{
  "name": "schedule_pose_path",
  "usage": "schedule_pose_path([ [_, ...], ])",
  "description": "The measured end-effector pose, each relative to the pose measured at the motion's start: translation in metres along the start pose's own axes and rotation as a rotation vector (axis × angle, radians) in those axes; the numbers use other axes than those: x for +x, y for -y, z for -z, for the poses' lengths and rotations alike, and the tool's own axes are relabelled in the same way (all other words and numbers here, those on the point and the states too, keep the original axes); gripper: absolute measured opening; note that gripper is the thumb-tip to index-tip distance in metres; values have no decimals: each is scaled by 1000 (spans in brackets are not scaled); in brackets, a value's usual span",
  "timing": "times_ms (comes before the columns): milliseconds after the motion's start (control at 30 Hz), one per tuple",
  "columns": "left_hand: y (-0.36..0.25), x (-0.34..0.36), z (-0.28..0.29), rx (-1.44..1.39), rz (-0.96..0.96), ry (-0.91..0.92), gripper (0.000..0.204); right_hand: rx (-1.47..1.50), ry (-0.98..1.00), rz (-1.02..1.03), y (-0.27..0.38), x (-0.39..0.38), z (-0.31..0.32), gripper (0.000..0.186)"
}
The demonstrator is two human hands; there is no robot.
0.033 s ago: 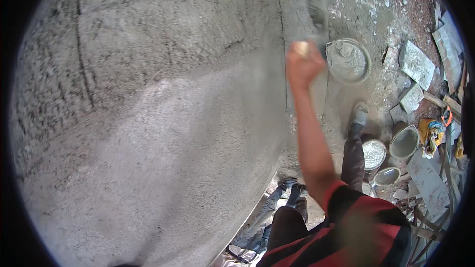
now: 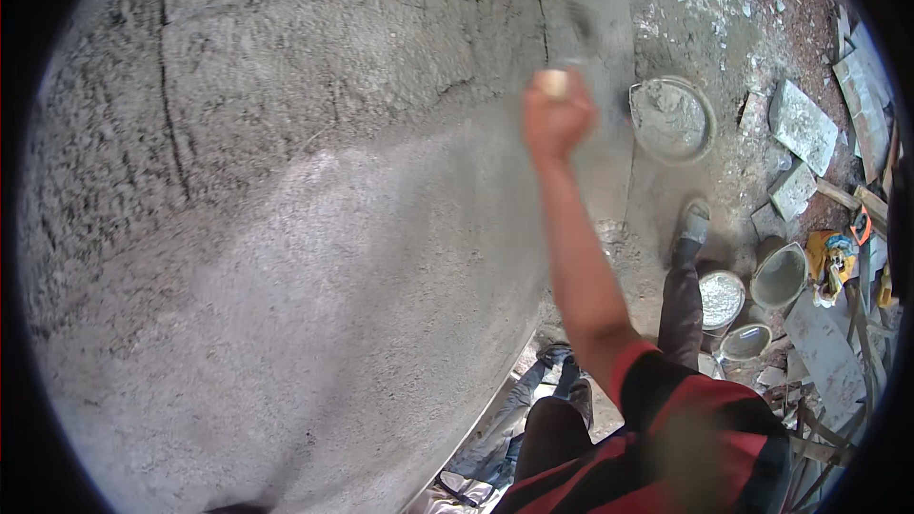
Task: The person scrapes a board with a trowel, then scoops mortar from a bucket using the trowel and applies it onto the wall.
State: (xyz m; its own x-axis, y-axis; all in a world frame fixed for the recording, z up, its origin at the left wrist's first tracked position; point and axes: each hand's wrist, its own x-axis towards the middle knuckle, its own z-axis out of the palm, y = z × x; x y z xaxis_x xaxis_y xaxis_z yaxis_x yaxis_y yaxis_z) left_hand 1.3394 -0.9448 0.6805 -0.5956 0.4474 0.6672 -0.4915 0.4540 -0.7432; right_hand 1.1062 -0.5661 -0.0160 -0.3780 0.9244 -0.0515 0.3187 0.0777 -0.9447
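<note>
My right hand point(image 2: 560, 122), on a bare forearm from a red and black striped sleeve, is closed around a tool with a pale, rounded handle end point(image 2: 554, 84). Motion blur and the fist hide most of the tool, so its kind cannot be made out. The hand is raised in front of the right-hand part of a grey plastered wall point(image 2: 381, 228). Smooth, darker plaster lies nearest the hand; rougher plaster covers the upper left. Right of the hand, a round bucket point(image 2: 671, 124) of wet grey mortar stands on the ground. My left hand is out of the picture.
A bucket of whitish material point(image 2: 721, 300) and an empty-looking bucket point(image 2: 779, 276) stand near my foot point(image 2: 696, 219). Broken slabs point(image 2: 803, 127), boards and a yellow bag point(image 2: 830, 262) litter the right side. A flat grey strip point(image 2: 600, 0) runs along the wall's base.
My right hand has moved a short way left, toward the wall, with the tool still in it. A dark blurred patch above the hand has shifted left too. The buckets stay put.
</note>
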Motion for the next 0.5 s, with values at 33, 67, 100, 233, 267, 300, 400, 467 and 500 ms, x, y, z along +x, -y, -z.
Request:
schedule_pose_path([
  [33, -8, 1, 3, -1, 15, 1, 81, 215, 151, -228, 10, -20, -38, 22],
  [67, -5, 6, 11, 21, 16, 1, 82, -54, 509, -301, 63, -37, -44, 19],
  [100, -6, 8, 15, 16, 12, -5, 82, -100, 549, -43, 99, -54, -39, 14],
  [233, 6, 20, 29, 33, -18, -38, 82, 431, 773, -7, 120, -99, 60, 20],
  [267, -1, 16, 24, 31, -21, -53, 81, 417, 761, -8, 85, -96, 63, 20],
  [300, -4, 14, 20, 17, -24, -50, 81, 259, 783, -41, 43, -97, 59, 20],
  [400, 6, 12, 8, -7, -12, -59, 81, 55, 910, -442, -23, -71, 23, 20],
  [467, 12, 9, 5, -14, -8, -49, 80, -12, 925, -390, -54, -45, -17, 21],
  [500, 15, 8, 3, -4, -19, -47, 81, 92, 910, -410, -60, -41, -36, 30],
])
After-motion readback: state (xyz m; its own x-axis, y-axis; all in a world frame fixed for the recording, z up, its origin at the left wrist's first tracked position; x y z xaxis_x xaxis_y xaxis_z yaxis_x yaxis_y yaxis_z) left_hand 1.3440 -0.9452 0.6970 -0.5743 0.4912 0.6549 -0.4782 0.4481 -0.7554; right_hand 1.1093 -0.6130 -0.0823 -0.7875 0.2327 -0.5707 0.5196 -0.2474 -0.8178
